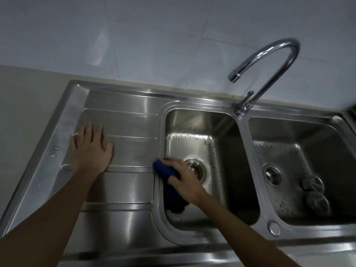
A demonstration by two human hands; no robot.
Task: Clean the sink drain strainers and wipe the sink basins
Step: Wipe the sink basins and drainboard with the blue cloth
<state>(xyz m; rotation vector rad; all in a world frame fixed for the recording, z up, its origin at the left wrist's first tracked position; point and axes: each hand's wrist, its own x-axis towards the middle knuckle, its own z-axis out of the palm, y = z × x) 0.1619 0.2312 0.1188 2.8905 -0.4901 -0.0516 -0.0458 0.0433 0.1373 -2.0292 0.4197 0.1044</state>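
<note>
The right hand (185, 178) has its fingers curled over a dark blue cloth (163, 169), pressing it against the near-left wall of the left basin (202, 120). The cloth's tail hangs toward six o'clock down to the basin floor. At three o'clock from that hand, just beside it, is the left drain (194, 168). At nine o'clock the left hand (90, 149) lies flat with fingers spread on the ribbed drainboard (125, 120), holding nothing. In the right basin (298, 132), two round strainers (313, 183) lie side by side at four o'clock from the right drain (272, 175), apparently out of their seats. Water beads on both basin floors. The wiping looks under way in the left basin, while the right basin and reseating the strainers seem left to do.
</note>
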